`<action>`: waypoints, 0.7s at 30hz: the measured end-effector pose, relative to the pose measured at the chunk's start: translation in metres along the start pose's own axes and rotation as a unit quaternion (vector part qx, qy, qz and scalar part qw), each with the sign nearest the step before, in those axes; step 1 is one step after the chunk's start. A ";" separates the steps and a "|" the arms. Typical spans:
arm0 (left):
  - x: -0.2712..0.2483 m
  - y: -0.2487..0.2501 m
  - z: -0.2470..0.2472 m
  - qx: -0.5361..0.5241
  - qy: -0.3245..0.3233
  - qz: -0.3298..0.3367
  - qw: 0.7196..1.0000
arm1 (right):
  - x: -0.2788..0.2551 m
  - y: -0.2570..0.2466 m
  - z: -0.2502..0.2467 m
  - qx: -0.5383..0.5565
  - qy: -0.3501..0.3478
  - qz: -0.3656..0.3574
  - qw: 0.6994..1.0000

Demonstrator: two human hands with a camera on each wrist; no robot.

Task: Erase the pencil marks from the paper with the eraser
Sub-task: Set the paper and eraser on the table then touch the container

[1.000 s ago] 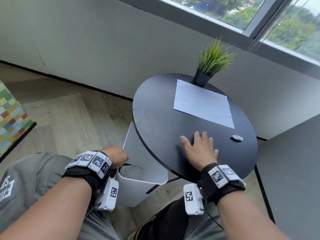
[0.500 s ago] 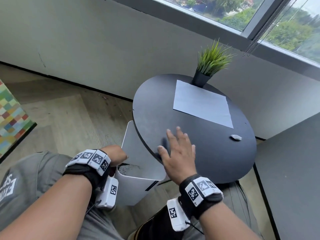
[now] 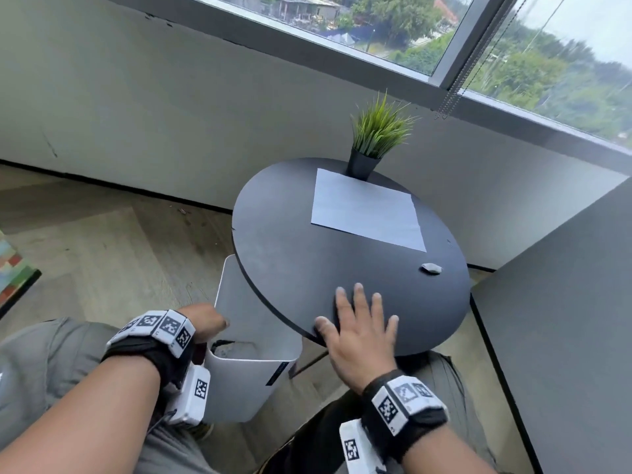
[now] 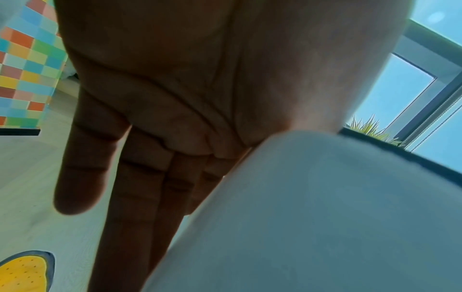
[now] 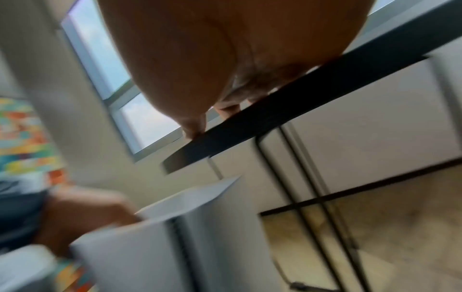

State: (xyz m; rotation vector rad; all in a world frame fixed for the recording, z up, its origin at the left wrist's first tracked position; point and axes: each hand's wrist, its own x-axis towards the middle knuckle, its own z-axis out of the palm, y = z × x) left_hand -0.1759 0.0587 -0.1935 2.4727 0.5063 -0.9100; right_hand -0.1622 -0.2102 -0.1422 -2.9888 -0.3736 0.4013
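A white sheet of paper (image 3: 366, 210) lies at the far side of the round black table (image 3: 290, 261); no pencil marks show on it from here. The small grey-white eraser (image 3: 431, 268) lies alone on the table, right of my right hand. My right hand (image 3: 359, 319) presses flat on the tabletop at its near edge, fingers straight and spread, holding nothing. Below the table's left rim, my left hand (image 3: 205, 321) holds the rim of a white bin (image 3: 239, 381). In the left wrist view its fingers (image 4: 140, 177) lie straight along the bin's wall (image 4: 312, 217); the thumb is hidden behind that wall.
A potted green plant (image 3: 376, 138) stands at the table's far edge, touching the paper's corner. A grey panel (image 3: 564, 319) rises close on the right. The wall and window lie behind. A colourful mat (image 3: 13, 268) lies on the wooden floor at left. My knees are under the table's near edge.
My right hand has slid left and back across the tabletop to its near edge, above the bin. The left hand stays on the bin. Paper and eraser have not moved.
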 end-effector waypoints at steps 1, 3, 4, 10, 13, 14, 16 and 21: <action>-0.001 0.004 0.000 0.003 0.001 0.001 1.000 | -0.006 -0.020 0.004 -0.012 -0.011 -0.069 0.997; -0.002 0.010 0.001 0.017 0.006 0.008 1.000 | -0.017 -0.057 0.012 -0.022 -0.027 -0.190 0.981; -0.002 0.011 0.003 0.019 0.006 0.016 1.000 | -0.021 -0.071 0.013 -0.007 -0.036 -0.231 0.972; 0.010 -0.001 0.017 -0.010 0.027 0.023 0.999 | -0.016 -0.039 -0.026 0.435 0.018 -0.198 0.878; 0.014 0.000 0.021 -0.002 0.018 0.002 1.000 | 0.004 0.030 -0.051 0.459 0.062 -0.080 0.883; 0.018 0.002 0.022 -0.014 0.021 -0.006 1.000 | 0.011 0.053 -0.059 0.431 0.057 -0.035 0.900; 0.028 0.005 0.028 -0.016 0.019 -0.023 0.999 | 0.022 0.090 -0.067 0.371 0.013 0.038 0.928; 0.061 0.010 0.040 -0.073 0.024 -0.070 0.995 | 0.032 0.113 -0.069 0.379 -0.050 0.055 0.922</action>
